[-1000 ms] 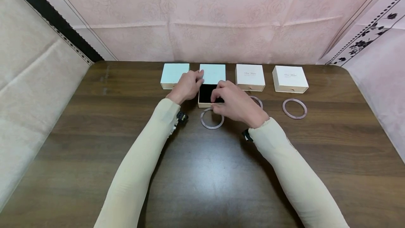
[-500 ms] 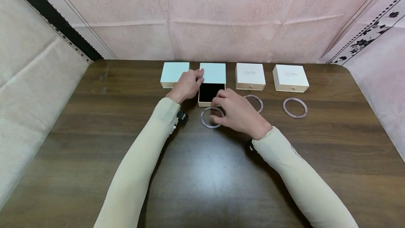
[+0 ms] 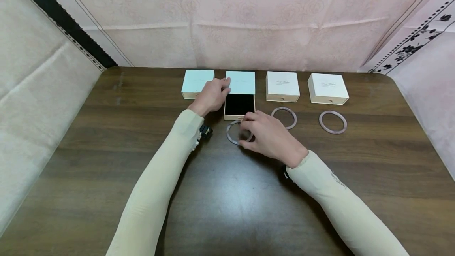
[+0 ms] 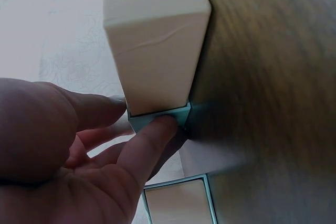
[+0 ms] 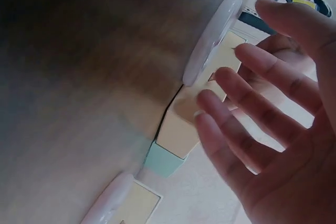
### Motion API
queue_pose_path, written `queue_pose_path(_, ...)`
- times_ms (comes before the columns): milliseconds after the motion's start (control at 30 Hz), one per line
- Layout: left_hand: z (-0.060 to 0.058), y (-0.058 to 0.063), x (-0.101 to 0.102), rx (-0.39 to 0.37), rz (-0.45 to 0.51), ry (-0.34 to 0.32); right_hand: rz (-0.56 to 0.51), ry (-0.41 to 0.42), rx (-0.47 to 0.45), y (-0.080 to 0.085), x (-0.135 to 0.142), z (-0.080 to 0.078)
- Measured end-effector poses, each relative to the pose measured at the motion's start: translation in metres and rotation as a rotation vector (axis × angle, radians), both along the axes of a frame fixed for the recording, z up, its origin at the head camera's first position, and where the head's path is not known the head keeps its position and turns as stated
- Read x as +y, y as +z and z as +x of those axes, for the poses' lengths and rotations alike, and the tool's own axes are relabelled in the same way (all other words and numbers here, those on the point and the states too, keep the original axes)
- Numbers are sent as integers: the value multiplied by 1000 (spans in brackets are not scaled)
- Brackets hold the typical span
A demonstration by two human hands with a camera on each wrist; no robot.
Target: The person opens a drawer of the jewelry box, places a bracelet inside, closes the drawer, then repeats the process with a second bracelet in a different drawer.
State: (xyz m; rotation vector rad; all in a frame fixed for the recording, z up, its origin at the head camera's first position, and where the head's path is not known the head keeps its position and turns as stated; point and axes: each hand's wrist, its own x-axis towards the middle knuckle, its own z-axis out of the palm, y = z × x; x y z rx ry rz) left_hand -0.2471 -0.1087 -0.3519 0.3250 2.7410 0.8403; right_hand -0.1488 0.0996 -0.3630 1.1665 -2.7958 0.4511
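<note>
Head view: left hand (image 3: 212,95), arm extended, pinches the mint-green sleeve (image 3: 242,83) of a drawer box, its black-lined drawer (image 3: 239,105) pulled out toward the person. Right hand (image 3: 267,135) hovers, fingers loosely bent and unclosed, over the lilac bangle (image 3: 228,132) just in front of that drawer. Two white boxes (image 3: 282,84) (image 3: 328,86) bear script lettering, too small to read reliably.

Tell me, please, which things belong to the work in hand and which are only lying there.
Likely in the job:
open turquoise box, held by the left hand
its drawer, pulled out
leftmost bangle, partly hidden by the right hand

Apparently just lying there:
closed turquoise box
inner white box
rightmost white box
middle bangle
rightmost bangle
</note>
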Motion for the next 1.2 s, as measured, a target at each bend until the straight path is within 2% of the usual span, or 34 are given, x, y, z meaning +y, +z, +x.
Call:
queue_pose_path(233,0,0,2,-10,-2,9,27,-26,-14,-1,0,4)
queue_pose_path(467,-1,0,3,12,-5,-2,26,-21,-50,-3,-4,2)
queue_pose_path(1200,-1,-1,0,13,-3,2,12,80,-50,-5,-8,1)
